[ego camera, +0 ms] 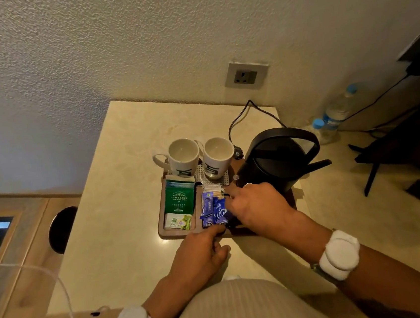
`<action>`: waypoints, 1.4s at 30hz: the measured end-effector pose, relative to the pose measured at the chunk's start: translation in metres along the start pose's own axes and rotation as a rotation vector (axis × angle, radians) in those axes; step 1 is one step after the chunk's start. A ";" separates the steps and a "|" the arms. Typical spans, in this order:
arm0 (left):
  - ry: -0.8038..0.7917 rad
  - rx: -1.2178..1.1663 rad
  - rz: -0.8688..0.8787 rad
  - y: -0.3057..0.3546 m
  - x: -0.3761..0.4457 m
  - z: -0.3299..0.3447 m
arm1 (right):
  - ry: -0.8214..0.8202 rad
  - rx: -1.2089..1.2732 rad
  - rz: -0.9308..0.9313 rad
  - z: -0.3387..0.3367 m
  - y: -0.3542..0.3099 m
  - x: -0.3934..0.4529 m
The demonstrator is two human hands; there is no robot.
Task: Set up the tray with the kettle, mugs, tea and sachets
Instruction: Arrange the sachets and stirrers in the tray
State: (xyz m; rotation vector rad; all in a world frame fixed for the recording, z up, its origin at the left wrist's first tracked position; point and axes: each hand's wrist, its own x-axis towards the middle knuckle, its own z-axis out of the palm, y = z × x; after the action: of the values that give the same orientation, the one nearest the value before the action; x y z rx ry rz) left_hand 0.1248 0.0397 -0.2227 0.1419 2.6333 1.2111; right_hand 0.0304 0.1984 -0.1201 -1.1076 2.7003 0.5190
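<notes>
While both hands (pixel 254 207) crowd the blue sachets (pixel 215 211), their grip seems loose

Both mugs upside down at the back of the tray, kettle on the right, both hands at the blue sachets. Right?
Not quite: the head view shows the two mugs upright, open mouths up. The rest holds: kettle right on the tray, left hand and right hand at the blue sachets.

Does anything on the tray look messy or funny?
Mostly tidy. The blue sachets lie jumbled at angles in their compartment, where both hands are touching them. The kettle's cord trails loose on the counter behind the mugs, not in the wall socket.
</notes>
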 end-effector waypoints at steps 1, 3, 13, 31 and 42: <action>-0.005 -0.015 0.001 0.000 0.000 -0.001 | 0.013 0.006 -0.023 -0.002 0.000 0.000; -0.006 -0.047 0.008 0.001 0.001 -0.002 | 0.046 0.037 -0.081 -0.003 -0.001 -0.002; -0.012 -0.036 0.012 -0.005 0.003 -0.006 | 0.035 0.495 0.158 0.022 0.009 0.018; 0.240 -0.286 -0.039 -0.021 -0.004 -0.027 | 0.252 0.846 0.407 0.036 -0.001 0.006; 0.251 -0.246 -0.043 -0.016 0.004 -0.023 | 0.445 1.222 0.547 0.054 -0.022 -0.007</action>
State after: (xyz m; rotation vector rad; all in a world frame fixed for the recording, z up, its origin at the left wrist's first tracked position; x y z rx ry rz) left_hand 0.1155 0.0130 -0.2204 -0.1171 2.6434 1.6190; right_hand 0.0526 0.2093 -0.1729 -0.1256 2.7471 -1.3140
